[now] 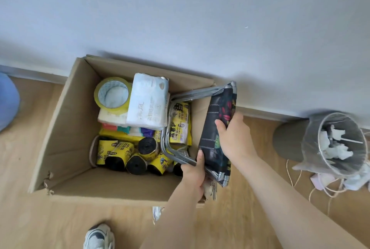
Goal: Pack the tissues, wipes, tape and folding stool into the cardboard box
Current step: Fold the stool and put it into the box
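An open cardboard box point(68, 120) stands on the floor against the wall. Inside lie a yellow tape roll point(113, 93), a white tissue pack point(147, 102), a yellow wipes pack point(180, 124) and several yellow-wrapped black bag rolls point(128, 154). The folded stool point(217, 128), dark flowered fabric on a metal frame, is tilted over the box's right side with its legs inside. My left hand point(194, 170) grips the frame's near end. My right hand point(234, 136) holds the fabric seat from the right.
A grey waste bin point(312, 142) with a clear liner and crumpled paper stands to the right, with string and scraps on the floor beside it. A blue object point(8, 100) sits at the far left. My shoe point(99, 236) is near the box's front.
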